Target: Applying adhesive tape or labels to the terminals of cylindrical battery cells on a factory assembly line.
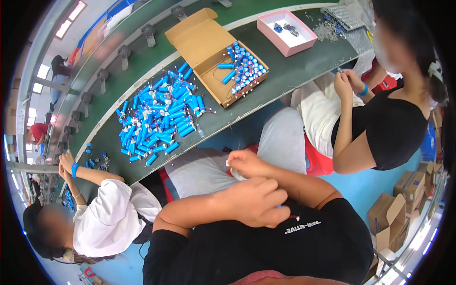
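My left hand (256, 202) is closed in front of my chest. A bit of a blue battery cell (279, 206) shows between its fingers, the rest hidden. A thin wire with a small white plug (298, 218) hangs beside that hand. Just beyond it, over my lap, my right hand (247, 164) is curled with thumb and finger pinched together. A small white piece (228, 163) shows at those fingertips; its kind is too small to tell. On the bench ahead lies a large heap of blue battery cells (159, 116) with wires and white plugs.
An open cardboard box (204, 80) holds several upright blue cells and a few lying ones. Beyond it sits a pink box (287, 47) with small parts. Co-workers sit at my left (107, 216) and right (384, 123). The dark bench (228, 121) ends before my knees; cartons (387, 216) stand behind right.
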The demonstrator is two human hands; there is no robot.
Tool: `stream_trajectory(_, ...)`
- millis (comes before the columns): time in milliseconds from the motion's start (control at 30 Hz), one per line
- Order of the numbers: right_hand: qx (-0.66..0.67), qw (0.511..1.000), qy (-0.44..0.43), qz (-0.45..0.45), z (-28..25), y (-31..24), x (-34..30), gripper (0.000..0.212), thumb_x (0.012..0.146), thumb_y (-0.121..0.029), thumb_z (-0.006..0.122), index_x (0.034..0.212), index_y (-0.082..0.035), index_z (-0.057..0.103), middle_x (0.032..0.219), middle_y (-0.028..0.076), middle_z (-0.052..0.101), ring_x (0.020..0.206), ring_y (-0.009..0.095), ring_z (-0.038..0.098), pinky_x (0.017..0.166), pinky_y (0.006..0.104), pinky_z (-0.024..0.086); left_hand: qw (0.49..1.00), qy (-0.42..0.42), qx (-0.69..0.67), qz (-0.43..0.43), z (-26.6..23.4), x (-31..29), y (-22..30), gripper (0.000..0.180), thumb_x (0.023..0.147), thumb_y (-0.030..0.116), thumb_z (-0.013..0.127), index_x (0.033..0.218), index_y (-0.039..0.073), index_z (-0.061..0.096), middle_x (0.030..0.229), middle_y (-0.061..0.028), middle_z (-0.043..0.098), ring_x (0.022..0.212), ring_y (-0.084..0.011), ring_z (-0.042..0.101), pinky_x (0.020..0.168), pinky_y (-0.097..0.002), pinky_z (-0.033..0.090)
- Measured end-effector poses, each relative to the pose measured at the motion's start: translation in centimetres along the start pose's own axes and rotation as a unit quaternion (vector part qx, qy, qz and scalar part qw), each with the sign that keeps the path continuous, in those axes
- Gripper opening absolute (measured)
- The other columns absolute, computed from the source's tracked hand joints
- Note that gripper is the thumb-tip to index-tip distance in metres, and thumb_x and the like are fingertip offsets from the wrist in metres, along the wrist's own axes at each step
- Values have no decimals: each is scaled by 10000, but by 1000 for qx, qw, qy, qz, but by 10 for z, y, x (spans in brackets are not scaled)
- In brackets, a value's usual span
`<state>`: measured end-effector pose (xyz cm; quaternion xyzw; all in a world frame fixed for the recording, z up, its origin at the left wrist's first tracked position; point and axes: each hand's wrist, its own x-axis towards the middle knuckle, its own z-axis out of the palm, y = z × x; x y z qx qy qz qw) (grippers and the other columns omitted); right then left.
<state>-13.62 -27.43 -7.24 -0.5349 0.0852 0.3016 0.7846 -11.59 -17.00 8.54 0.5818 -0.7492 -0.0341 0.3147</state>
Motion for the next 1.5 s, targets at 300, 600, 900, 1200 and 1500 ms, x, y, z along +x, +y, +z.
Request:
stream_trajectory(300, 36, 992, 91, -80, -16, -17, -21, 109, 963, -158, 561, 893, -79, 585, 672, -47, 500, 537, 31, 396, 483, 204, 303, 703, 286, 225, -612, -43, -95, -98, 315, 901, 256, 658, 1052, 18, 519, 909, -223, 644, 837, -383, 645, 723, -459, 494)
stream_trajectory(600, 29, 989, 98, -110, -10, -40, -20, 124, 978, -157, 555, 882, -80, 573, 661, -54, 486, 547, 27, 406, 494, 197, 319, 700, 259, 437, -502, -68, -148, -142, 170, 813, 183, 723, 945, 93, 666, 1176, -116, 605, 1053, -347, 572, 863, -456, 445)
stream_trajectory(900, -21, 977, 122, -176, -19, -44, -20, 122, 989, -148, 533, 910, -64, 571, 690, -32, 519, 551, 26, 419, 493, 190, 327, 696, 250, 422, -524, -62, -155, -137, 193, 827, 189, 718, 993, 96, 690, 1195, -111, 604, 1053, -331, 598, 886, -443, 459)
stream_trajectory(1200, -2, 978, 143, -155, -27, -51, -26, 119, 995, -140, 518, 935, -54, 576, 728, -24, 538, 556, 25, 425, 491, 191, 333, 669, 278, 453, -519, -71, -132, -126, 206, 841, 184, 717, 998, 62, 663, 1047, -127, 626, 908, -322, 637, 735, -393, 526)
stream_trajectory(1500, -52, 962, 142, -227, -31, -63, -31, 114, 981, -134, 578, 1010, -33, 621, 877, 16, 569, 571, 53, 457, 507, 198, 370, 832, 241, 261, -425, -59, -42, -177, 108, 880, 111, 654, 975, 59, 653, 1037, -141, 635, 882, -291, 662, 749, -390, 524)
